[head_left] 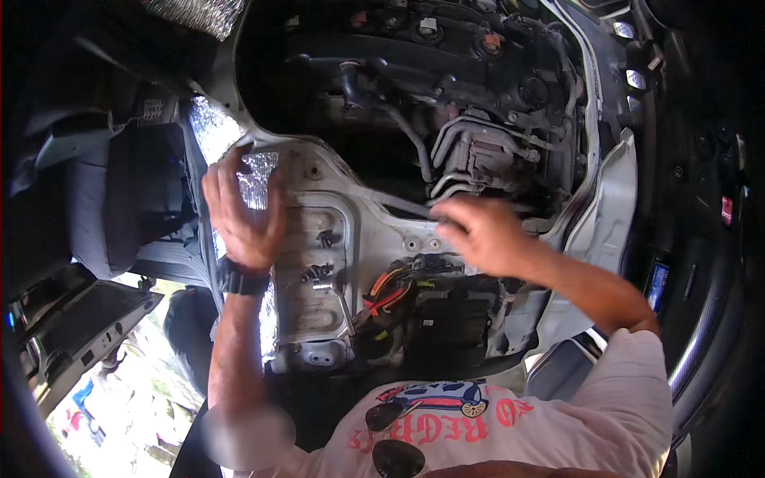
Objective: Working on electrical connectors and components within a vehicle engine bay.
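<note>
My left hand reaches over a strip of silver foil insulation along the left edge of a pale metal body panel. Its thumb and fingers are apart, with foil showing between them; the fingertips rest at the foil's upper part. My right hand is closed at the lower rim of the engine opening, its fingers slightly blurred. Whatever it grips, if anything, is hidden. Between the hands, a shiny metal ratchet wrench lies on the panel's recessed area, beside small dark clips.
A dark engine with hoses and metal pipes fills the opening ahead. Nearer sit a black box and orange-and-black cables. A seat and open door are at left. Sunglasses hang from my shirt.
</note>
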Demonstrator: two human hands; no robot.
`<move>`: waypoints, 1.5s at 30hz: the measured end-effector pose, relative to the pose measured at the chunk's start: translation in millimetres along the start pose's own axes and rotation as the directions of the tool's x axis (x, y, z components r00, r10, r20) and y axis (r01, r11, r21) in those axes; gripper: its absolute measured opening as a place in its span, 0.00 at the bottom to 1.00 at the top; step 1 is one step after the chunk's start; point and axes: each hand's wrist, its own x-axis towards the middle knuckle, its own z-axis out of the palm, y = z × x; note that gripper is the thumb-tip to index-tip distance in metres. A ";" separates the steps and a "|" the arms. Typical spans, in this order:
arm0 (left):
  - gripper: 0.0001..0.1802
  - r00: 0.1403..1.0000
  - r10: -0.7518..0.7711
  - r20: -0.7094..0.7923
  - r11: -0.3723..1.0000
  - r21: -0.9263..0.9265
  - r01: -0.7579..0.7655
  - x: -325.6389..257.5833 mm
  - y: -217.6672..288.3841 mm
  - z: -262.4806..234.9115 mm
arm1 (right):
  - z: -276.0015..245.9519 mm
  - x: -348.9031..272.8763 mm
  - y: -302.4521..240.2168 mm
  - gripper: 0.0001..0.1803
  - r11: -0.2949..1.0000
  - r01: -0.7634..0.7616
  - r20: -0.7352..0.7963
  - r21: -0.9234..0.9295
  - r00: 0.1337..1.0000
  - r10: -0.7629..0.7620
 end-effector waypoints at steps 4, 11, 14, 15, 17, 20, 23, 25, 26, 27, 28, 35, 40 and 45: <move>0.24 0.960 0.045 0.276 0.956 0.267 -0.122 -31.8 -29.0 -33.0 | 90.0 -15.8 -12.0 0.13 0.981 0.189 -0.097 0.035 0.978 -0.185; 0.39 0.930 -0.126 0.345 0.919 0.394 -0.022 -69.3 -44.7 -27.9 | 130.6 1.6 -19.1 0.19 0.915 0.402 0.001 0.020 0.915 -0.402; 0.41 0.930 -0.129 0.343 0.922 0.387 -0.014 -68.9 -45.3 -25.1 | 129.6 19.2 -26.9 0.20 0.891 0.452 0.028 0.046 0.891 -0.453; 0.41 0.931 -0.126 0.344 0.920 0.391 -0.020 -68.0 -45.2 -26.1 | 131.7 24.4 -29.8 0.19 0.876 0.482 0.017 0.005 0.876 -0.482; 0.41 0.932 -0.110 0.346 0.925 0.378 -0.031 -66.4 -44.9 -24.7 | 135.7 31.0 -32.5 0.18 0.863 0.504 0.008 -0.037 0.864 -0.504; 0.42 0.935 -0.088 0.345 0.931 0.362 -0.045 -65.2 -45.4 -22.3 | 141.9 43.0 -31.4 0.21 0.850 0.522 -0.013 -0.078 0.852 -0.524; 0.42 0.937 -0.075 0.341 0.930 0.363 -0.057 -63.9 -46.9 -23.1 | 152.0 55.5 -29.9 0.19 0.836 0.546 -0.079 -0.057 0.832 -0.549; 0.42 0.938 -0.068 0.340 0.930 0.362 -0.064 -63.8 -46.9 -22.6 | 155.1 59.5 -29.9 0.18 0.835 0.549 -0.071 -0.040 0.832 -0.550; 0.42 0.939 -0.065 0.337 0.931 0.359 -0.064 -64.3 -46.4 -20.9 | 155.7 60.1 -28.9 0.17 0.834 0.551 -0.057 -0.026 0.832 -0.551; 0.42 0.941 -0.063 0.333 0.932 0.356 -0.064 -64.1 -46.6 -18.5 | 156.6 59.6 -27.2 0.17 0.837 0.546 -0.057 -0.027 0.835 -0.547; 0.42 0.940 -0.063 0.336 0.931 0.359 -0.066 -63.5 -47.3 -19.6 | 156.8 59.4 -28.2 0.15 0.839 0.544 -0.098 0.021 0.836 -0.540; 0.39 0.946 -0.044 0.320 0.938 0.339 -0.070 -56.3 -45.5 -30.8 | 102.9 78.0 -15.2 0.23 0.914 0.381 -0.470 0.137 0.837 -0.279; 0.25 0.967 0.059 0.248 0.997 0.028 -0.068 -38.7 -2.5 11.8 | 50.2 152.1 25.9 0.27 0.969 0.245 -0.684 0.038 0.713 -0.153; 0.26 0.855 -0.414 0.313 0.730 -0.447 0.517 31.2 17.5 107.8 | 54.0 202.3 19.6 0.17 0.965 0.187 -0.463 0.184 0.883 -0.083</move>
